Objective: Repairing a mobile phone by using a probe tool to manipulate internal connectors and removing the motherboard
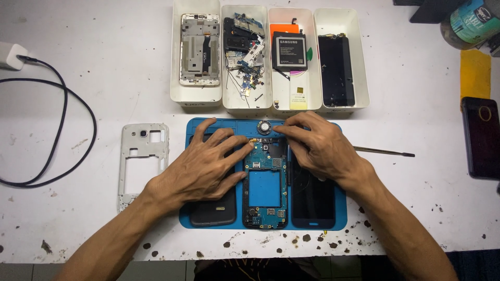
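Phone battery label: dark rectangle with pale print, in the third white tray above the blue work mat. Black screen panel: fourth tray, right of the battery. Dark glass screen: on the mat's right side.

White table; blue mat, four trays, black cable.
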